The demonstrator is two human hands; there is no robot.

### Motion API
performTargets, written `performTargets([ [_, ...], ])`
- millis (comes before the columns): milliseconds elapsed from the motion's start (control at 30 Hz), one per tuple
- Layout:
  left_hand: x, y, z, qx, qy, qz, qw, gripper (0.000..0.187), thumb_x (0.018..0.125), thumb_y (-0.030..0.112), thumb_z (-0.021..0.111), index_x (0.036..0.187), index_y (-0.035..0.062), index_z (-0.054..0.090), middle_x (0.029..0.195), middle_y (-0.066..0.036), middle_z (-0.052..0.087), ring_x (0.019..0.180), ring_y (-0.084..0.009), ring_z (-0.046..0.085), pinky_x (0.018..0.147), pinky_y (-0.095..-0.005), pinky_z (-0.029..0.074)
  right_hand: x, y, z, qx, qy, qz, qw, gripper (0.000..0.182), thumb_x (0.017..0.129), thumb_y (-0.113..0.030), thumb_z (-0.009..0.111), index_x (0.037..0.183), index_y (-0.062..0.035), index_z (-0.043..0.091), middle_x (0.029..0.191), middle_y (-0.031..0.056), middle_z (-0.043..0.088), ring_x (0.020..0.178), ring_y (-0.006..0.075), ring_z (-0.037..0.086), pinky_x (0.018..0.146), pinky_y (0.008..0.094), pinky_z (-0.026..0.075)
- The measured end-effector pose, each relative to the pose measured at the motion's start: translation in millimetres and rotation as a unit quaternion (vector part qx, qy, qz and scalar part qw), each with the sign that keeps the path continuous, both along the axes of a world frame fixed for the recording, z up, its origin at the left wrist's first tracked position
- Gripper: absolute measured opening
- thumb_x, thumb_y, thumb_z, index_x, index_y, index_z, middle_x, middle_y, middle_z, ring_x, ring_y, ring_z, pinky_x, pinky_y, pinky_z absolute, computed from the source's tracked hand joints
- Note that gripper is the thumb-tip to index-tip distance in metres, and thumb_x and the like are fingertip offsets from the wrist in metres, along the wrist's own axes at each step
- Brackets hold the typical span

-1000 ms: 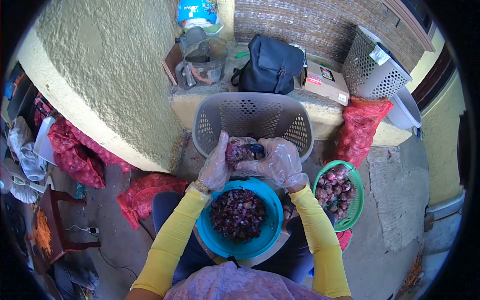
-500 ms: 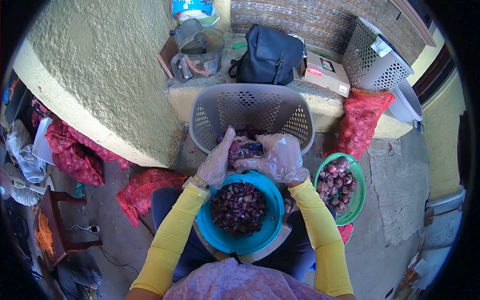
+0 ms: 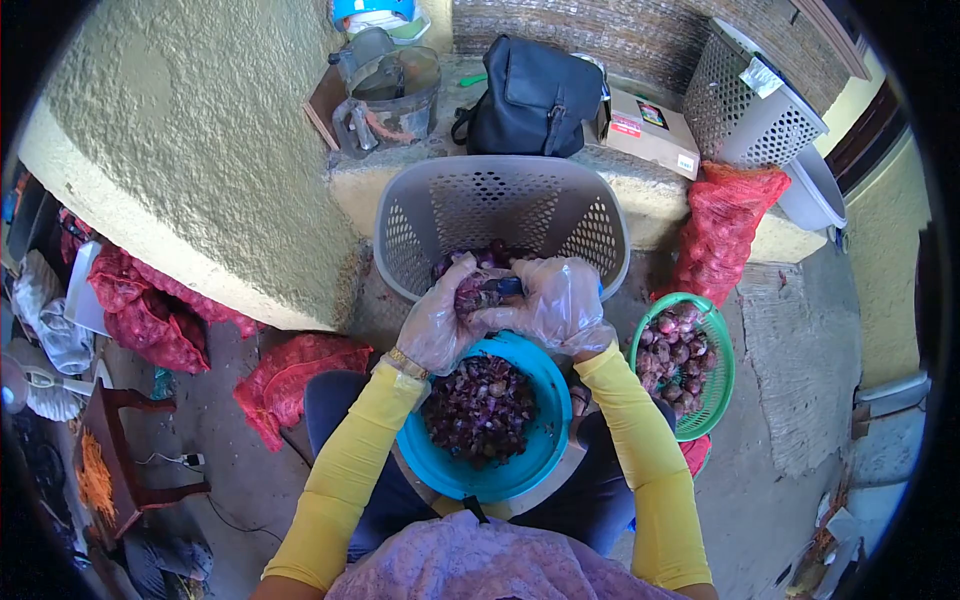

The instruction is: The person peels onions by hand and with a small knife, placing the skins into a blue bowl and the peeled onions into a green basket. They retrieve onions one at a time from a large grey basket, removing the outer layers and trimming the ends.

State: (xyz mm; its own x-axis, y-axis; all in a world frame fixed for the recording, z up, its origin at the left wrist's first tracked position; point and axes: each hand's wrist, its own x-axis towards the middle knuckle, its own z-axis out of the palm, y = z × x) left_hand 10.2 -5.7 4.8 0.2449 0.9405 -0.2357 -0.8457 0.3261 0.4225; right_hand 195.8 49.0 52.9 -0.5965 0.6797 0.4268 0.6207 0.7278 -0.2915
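Observation:
My left hand [image 3: 435,325], in a clear plastic glove, has its fingers wrapped round a purple-red onion [image 3: 468,298]. My right hand [image 3: 562,302], gloved the same way, is closed on a small knife [image 3: 509,286] with a dark blue handle; its blade is mostly hidden against the onion. Both hands meet over the near rim of a grey perforated basket [image 3: 400,240], where more onions [image 3: 492,256] lie at the bottom. Just below them, between my knees, a teal basin [image 3: 552,400] holds dark purple onion scraps and skins [image 3: 480,410].
Right of my knee stands a green basket [image 3: 724,380] of onions [image 3: 676,355]. Behind it leans a red mesh sack [image 3: 722,235]. More mesh sacks [image 3: 305,375] lie left. A black backpack [image 3: 540,100], a box [image 3: 650,135] and a bucket [image 3: 415,105] sit on the ledge.
My hands have turned slightly, and the left has shifted a little right, closer round the onion. The view has moved slightly. Both hands keep their hold.

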Motion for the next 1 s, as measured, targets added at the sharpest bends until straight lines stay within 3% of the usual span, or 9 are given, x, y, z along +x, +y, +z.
performTargets([
  [100, 1.9, -1.8, 6.3, 0.010, 0.034, 0.005, 0.999, 0.047, 0.110, 0.032, 0.051, 0.137, -0.0065, 0.056, 0.131, -0.021, 0.066, 0.110, -0.0319, 0.070, 0.087, -0.0351, 0.063, 0.1, -2.2, 6.0, -0.018, -0.023, -0.006, 1.000, 0.066, 0.065, -0.073, 0.081, 0.087, -0.0111, 0.078, 0.068, 0.0150, 0.069, 0.065, 0.0358, 0.071, 0.062, 0.0474, 0.055],
  [267, 3.5, -2.8, 11.1, 0.028, 0.017, 0.010, 0.999, 0.048, 0.110, 0.031, 0.048, 0.137, -0.0076, 0.057, 0.137, -0.021, 0.063, 0.117, -0.0319, 0.068, 0.090, -0.0345, 0.062, -5.6, -4.9, 2.2, -0.051, 0.053, 0.007, 0.997, 0.065, 0.063, -0.070, 0.085, 0.103, -0.0187, 0.080, 0.068, 0.0128, 0.070, 0.064, 0.0331, 0.072, 0.060, 0.0439, 0.055],
  [433, 3.3, -1.6, 2.6, 0.048, 0.044, 0.035, 0.997, 0.047, 0.111, 0.031, 0.048, 0.135, -0.0081, 0.059, 0.141, -0.021, 0.061, 0.121, -0.0313, 0.065, 0.090, -0.0330, 0.061, -5.5, -1.5, -12.3, -0.047, 0.041, -0.015, 0.998, 0.062, 0.065, -0.070, 0.084, 0.099, -0.0181, 0.081, 0.070, 0.0136, 0.071, 0.065, 0.0338, 0.072, 0.062, 0.0448, 0.056],
  [500, 0.6, 0.0, -6.5, 0.086, 0.024, 0.059, 0.994, 0.038, 0.111, 0.029, 0.048, 0.125, -0.0029, 0.065, 0.142, -0.015, 0.063, 0.118, -0.0225, 0.065, 0.077, -0.0259, 0.056, -6.2, -1.4, -14.5, -0.043, 0.045, -0.024, 0.998, 0.061, 0.068, -0.072, 0.082, 0.097, -0.0184, 0.083, 0.072, 0.0139, 0.073, 0.066, 0.0344, 0.073, 0.063, 0.0460, 0.057],
  [600, 4.9, 1.9, -8.0, 0.033, 0.026, 0.093, 0.995, 0.035, 0.111, 0.028, 0.049, 0.118, -0.0009, 0.067, 0.139, -0.016, 0.065, 0.115, -0.0207, 0.066, 0.068, -0.0236, 0.052, -8.8, -2.7, -15.7, -0.051, 0.073, -0.020, 0.996, 0.059, 0.069, -0.071, 0.081, 0.094, -0.0171, 0.083, 0.071, 0.0150, 0.072, 0.065, 0.0351, 0.072, 0.063, 0.0463, 0.057],
  [833, 10.1, 0.7, -3.2, 0.020, 0.054, 0.099, 0.993, 0.030, 0.110, 0.029, 0.051, 0.111, 0.0025, 0.065, 0.135, -0.017, 0.067, 0.114, -0.0212, 0.066, 0.070, -0.0246, 0.053, -6.0, -1.6, -11.5, -0.072, 0.049, 0.013, 0.996, 0.060, 0.071, -0.069, 0.081, 0.094, -0.0129, 0.082, 0.071, 0.0176, 0.071, 0.065, 0.0364, 0.072, 0.063, 0.0461, 0.057],
  [900, 10.2, 3.0, -13.7, 0.044, 0.050, 0.114, 0.991, 0.028, 0.109, 0.029, 0.052, 0.110, 0.0037, 0.064, 0.134, -0.018, 0.067, 0.117, -0.0265, 0.066, 0.083, -0.0293, 0.057, -7.4, -1.4, -20.8, -0.069, 0.038, 0.004, 0.997, 0.060, 0.073, -0.068, 0.081, 0.094, -0.0119, 0.082, 0.071, 0.0181, 0.071, 0.066, 0.0371, 0.072, 0.063, 0.0465, 0.057],
  [933, 11.2, 3.5, -16.1, 0.044, 0.050, 0.114, 0.991, 0.028, 0.109, 0.029, 0.052, 0.110, 0.0037, 0.064, 0.134, -0.018, 0.067, 0.117, -0.0265, 0.066, 0.083, -0.0293, 0.057, -10.5, -2.2, -32.4, -0.095, 0.063, -0.002, 0.993, 0.059, 0.074, -0.067, 0.081, 0.094, -0.0110, 0.081, 0.070, 0.0187, 0.071, 0.066, 0.0381, 0.071, 0.063, 0.0471, 0.057],
  [1000, 13.3, 4.5, -18.6, 0.076, 0.071, 0.165, 0.981, 0.049, 0.109, 0.035, 0.049, 0.135, -0.0056, 0.057, 0.143, -0.026, 0.059, 0.130, -0.0360, 0.060, 0.112, -0.0449, 0.050, -17.8, -4.9, -44.9, -0.122, 0.088, -0.006, 0.989, 0.059, 0.076, -0.066, 0.080, 0.093, -0.0102, 0.081, 0.070, 0.0193, 0.070, 0.066, 0.0390, 0.071, 0.063, 0.0477, 0.057],
])
